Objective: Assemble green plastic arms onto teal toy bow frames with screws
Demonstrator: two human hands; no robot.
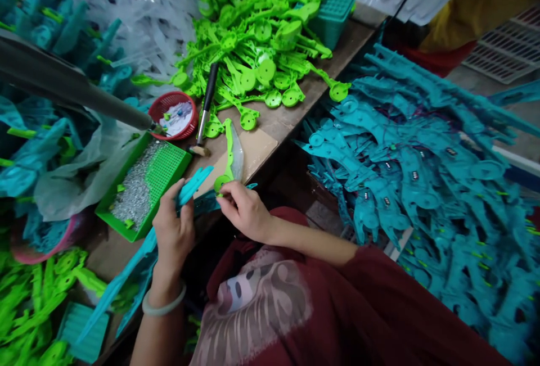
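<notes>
Two hands: my left hand (172,230) and right hand (243,208) meet at the near edge of the bench, above a dark red shirt whose printed letters I cannot read.
Left hand: closed around a teal plastic blade part (126,276), a long flat strip running from beyond my fingers down past the wrist; a pale bangle (163,305) sits on that wrist.
Right hand: fingertips pinched on the round end of a green plastic arm (228,158), a slim bright piece with a disc at its near end, lying with a clear piece over a tan board (257,149).
Position of parts: both sit at the bench's front edge, just beside each other, the teal tip reaching toward the green disc.
Bench: a worn wooden tabletop (295,113), narrow, running away from me.
Left of bench: a green perforated tray (166,166) holding small silvery bits, and a red basket (174,114) just behind it.
Middle: a hammer (206,108) with a black handle lies between basket and board.
Far bench: a heap of green parts (261,34), with a teal crate (335,14) at its right.
Right side: a large pile of teal parts (422,158), some carrying small dark labels too small to read.
Far left: clear plastic pieces (135,12) heaped against teal ones.
</notes>
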